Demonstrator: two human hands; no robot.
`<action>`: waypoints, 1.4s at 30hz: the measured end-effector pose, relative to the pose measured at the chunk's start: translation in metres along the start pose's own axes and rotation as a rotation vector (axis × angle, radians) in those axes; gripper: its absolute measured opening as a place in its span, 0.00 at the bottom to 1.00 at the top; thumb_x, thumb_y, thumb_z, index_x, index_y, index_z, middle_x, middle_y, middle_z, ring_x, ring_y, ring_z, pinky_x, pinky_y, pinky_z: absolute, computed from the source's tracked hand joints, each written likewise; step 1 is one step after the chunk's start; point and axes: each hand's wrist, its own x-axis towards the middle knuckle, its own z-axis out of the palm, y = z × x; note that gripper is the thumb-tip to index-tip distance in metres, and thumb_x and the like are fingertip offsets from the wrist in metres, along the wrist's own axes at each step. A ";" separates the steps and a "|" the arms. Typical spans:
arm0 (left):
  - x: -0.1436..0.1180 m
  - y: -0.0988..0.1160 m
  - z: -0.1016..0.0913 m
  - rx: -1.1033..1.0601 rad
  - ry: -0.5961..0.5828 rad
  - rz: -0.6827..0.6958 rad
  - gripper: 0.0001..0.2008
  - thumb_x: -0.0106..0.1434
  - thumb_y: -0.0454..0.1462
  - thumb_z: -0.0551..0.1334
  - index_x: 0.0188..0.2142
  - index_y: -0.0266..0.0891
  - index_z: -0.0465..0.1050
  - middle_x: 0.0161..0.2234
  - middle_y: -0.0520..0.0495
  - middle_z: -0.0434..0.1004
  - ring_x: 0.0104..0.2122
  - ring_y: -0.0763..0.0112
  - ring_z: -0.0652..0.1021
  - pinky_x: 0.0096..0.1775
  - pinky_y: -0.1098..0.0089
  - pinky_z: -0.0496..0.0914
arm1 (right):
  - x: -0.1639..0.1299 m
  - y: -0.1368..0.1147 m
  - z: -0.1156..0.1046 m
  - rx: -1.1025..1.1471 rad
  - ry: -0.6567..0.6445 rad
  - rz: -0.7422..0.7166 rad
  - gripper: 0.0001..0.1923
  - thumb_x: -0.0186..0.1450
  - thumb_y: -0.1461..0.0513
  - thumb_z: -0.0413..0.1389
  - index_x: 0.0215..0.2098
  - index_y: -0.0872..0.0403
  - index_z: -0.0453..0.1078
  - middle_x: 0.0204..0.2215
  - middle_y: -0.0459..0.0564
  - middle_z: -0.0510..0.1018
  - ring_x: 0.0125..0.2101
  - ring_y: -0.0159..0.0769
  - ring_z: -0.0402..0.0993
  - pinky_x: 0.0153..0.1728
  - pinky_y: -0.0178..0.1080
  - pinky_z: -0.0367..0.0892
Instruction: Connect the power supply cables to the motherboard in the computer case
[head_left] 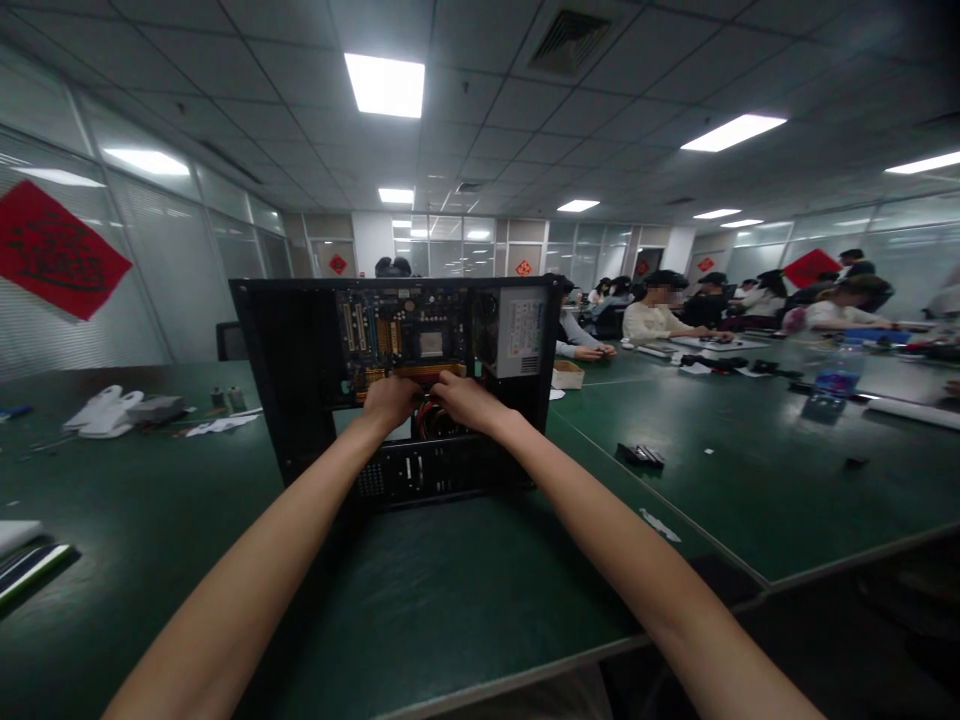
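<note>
Left hand [390,398] and right hand [466,396] are shown reaching side by side into an open black metal computer case [300,400], standing upright near the middle of the dark green table top [420,590]; fingers are curled at the lower edge of the green motherboard [405,335], but whether anything is gripped cannot be told. The bundle of red and black cables [429,420] beneath the hands could probably be snagged, and a connector strained or board pins bent. The white label on the grey power supply [519,335] is too small to be read; writing on the red diamond-shaped wall paper [56,250] is illegible.
</note>
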 end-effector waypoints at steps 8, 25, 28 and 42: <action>-0.001 -0.005 0.003 -0.017 0.036 0.026 0.14 0.63 0.43 0.58 0.45 0.49 0.79 0.43 0.42 0.81 0.44 0.52 0.79 0.44 0.60 0.72 | 0.021 0.010 0.010 -0.055 0.019 -0.066 0.10 0.71 0.64 0.49 0.48 0.59 0.66 0.48 0.57 0.71 0.45 0.40 0.72 0.45 0.38 0.65; -0.001 -0.006 0.007 -0.056 0.036 0.016 0.15 0.64 0.44 0.57 0.45 0.47 0.79 0.44 0.39 0.80 0.45 0.53 0.79 0.45 0.60 0.71 | 0.023 0.004 0.017 -0.133 -0.095 -0.007 0.15 0.70 0.67 0.44 0.52 0.59 0.65 0.50 0.61 0.70 0.48 0.45 0.73 0.47 0.41 0.67; -0.002 -0.006 0.008 -0.074 0.037 0.014 0.15 0.64 0.43 0.57 0.45 0.47 0.79 0.44 0.40 0.80 0.44 0.54 0.79 0.44 0.62 0.71 | 0.024 0.005 0.019 -0.114 -0.088 0.021 0.15 0.70 0.68 0.43 0.52 0.60 0.65 0.50 0.61 0.71 0.48 0.45 0.73 0.48 0.42 0.67; 0.003 -0.005 0.012 -0.170 0.028 0.039 0.16 0.66 0.40 0.53 0.43 0.45 0.80 0.43 0.43 0.81 0.43 0.63 0.79 0.41 0.70 0.69 | 0.025 0.005 0.017 -0.068 -0.121 0.078 0.14 0.71 0.66 0.45 0.48 0.60 0.71 0.46 0.64 0.77 0.48 0.46 0.75 0.47 0.40 0.68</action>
